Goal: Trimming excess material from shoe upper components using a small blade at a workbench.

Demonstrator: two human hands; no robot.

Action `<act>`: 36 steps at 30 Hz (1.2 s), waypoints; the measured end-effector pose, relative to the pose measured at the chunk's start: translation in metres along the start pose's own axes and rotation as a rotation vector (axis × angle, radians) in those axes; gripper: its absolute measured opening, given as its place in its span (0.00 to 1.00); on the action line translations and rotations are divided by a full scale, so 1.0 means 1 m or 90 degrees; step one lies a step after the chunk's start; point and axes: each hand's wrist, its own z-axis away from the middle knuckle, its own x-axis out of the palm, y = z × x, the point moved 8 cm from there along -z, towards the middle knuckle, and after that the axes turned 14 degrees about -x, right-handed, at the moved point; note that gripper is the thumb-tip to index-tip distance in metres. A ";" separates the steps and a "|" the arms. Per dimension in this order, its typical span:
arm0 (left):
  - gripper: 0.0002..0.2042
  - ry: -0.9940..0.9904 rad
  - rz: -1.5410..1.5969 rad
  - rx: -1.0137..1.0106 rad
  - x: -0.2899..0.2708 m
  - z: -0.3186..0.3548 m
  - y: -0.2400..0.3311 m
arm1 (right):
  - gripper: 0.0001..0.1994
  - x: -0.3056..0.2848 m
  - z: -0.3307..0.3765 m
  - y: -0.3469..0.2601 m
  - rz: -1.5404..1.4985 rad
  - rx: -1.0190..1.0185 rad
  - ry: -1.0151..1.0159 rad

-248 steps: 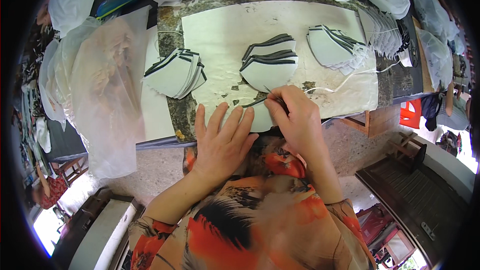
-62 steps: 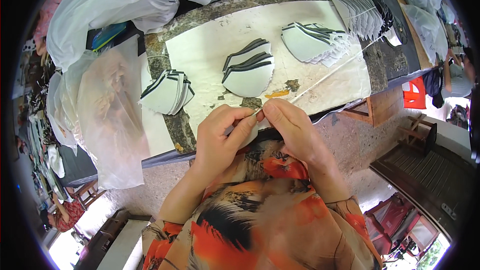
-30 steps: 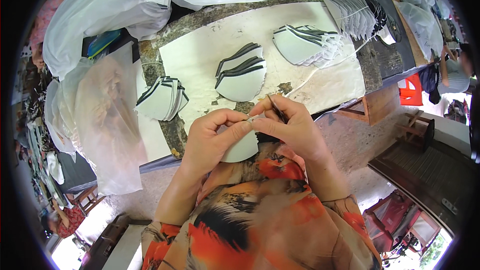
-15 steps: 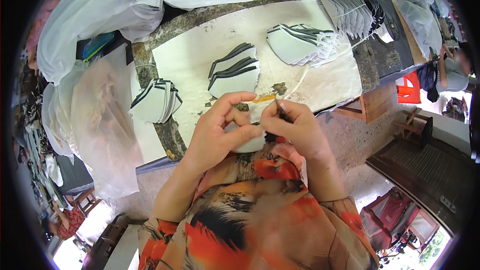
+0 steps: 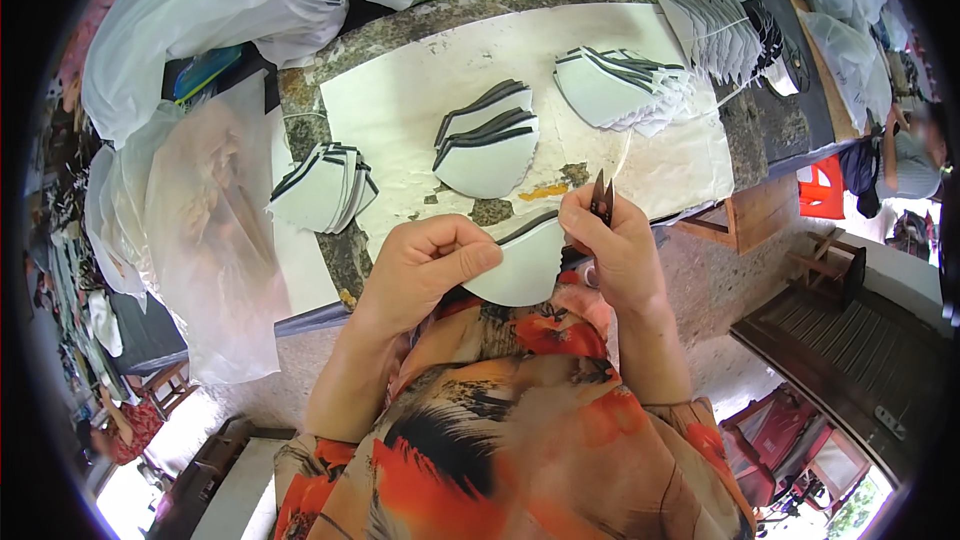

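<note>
Between my two hands hangs a white curved fabric piece (image 5: pixel 522 265) with a black trimmed upper edge and a jagged right side. My left hand (image 5: pixel 425 270) is closed, pinching its left corner between thumb and fingers. At its upper right corner, my right hand (image 5: pixel 617 245) is closed round small dark thread snips (image 5: pixel 602 198), blades pointing up and slightly apart. That thumb also touches the corner of the piece. Beyond my hands, on the table, lies a middle stack of similar pieces (image 5: pixel 490 155). Another stack (image 5: pixel 610 90) sits to its right, and a fanned stack (image 5: pixel 320 190) to its left.
A worn white sheet (image 5: pixel 400 80) covers the tabletop. Clear plastic bags (image 5: pixel 210 30) heap along the far and left sides. A tied bundle of grey-white pieces (image 5: pixel 710 30) lies at the far right. A red stool (image 5: pixel 820 188) and another person (image 5: pixel 910 160) are off to the right.
The fabric piece, mostly hidden by my fingers before, is now spread out between my hands. The snips have turned to point upward, and my right hand has moved slightly right.
</note>
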 end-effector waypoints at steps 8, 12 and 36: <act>0.11 0.015 -0.155 -0.023 0.018 -0.011 0.012 | 0.05 -0.005 0.010 -0.020 0.145 -0.039 0.011; 0.13 0.009 -0.052 0.005 0.021 -0.008 0.020 | 0.04 -0.031 0.007 -0.024 0.106 -0.087 0.110; 0.18 0.504 -0.528 0.468 -0.005 0.001 0.055 | 0.13 0.024 -0.031 -0.033 0.325 -0.250 0.027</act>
